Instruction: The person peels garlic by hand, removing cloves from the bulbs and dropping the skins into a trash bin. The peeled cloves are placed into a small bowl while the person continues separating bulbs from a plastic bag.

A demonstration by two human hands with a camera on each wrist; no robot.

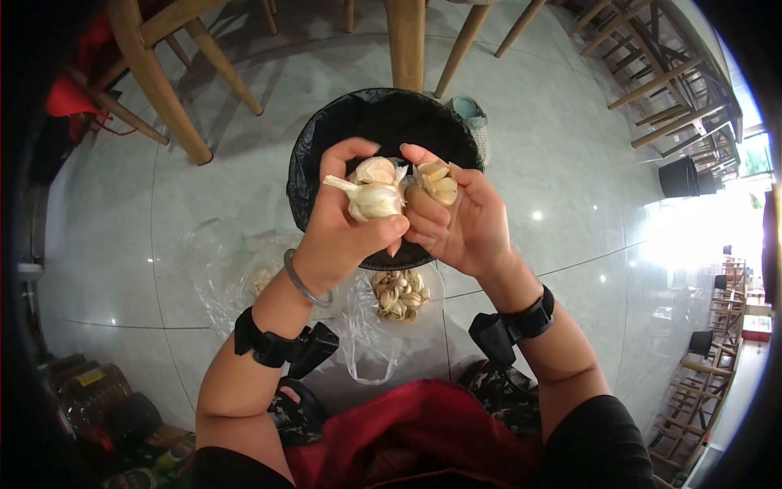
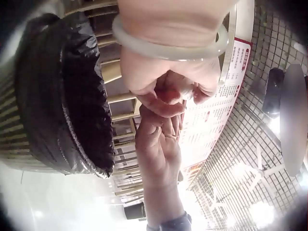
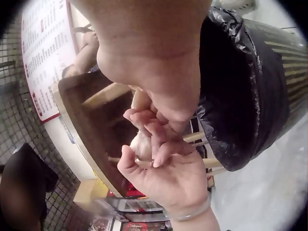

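Over a bin lined with a black bag (image 1: 383,110), both hands meet in the head view. My left hand (image 1: 346,232) holds a garlic bulb with a stem (image 1: 375,202) and a second garlic bulb (image 1: 376,170) just behind it, fingers and thumb curled around them. Right beside it, my right hand (image 1: 481,224) grips a broken-open piece of garlic (image 1: 441,186) with its pale cloves showing. The fingertips of the two hands are close together. In the right wrist view a white garlic bulb (image 3: 141,146) shows among the left fingers; in the left wrist view the hands hide the garlic.
Below the bin, a pile of loose garlic cloves (image 1: 400,294) lies by a clear plastic bag (image 1: 366,342). Another clear bag (image 1: 216,273) is on the left. Wooden chair legs (image 1: 175,98) stand beyond, and a perforated container (image 1: 476,130) sits behind the bin.
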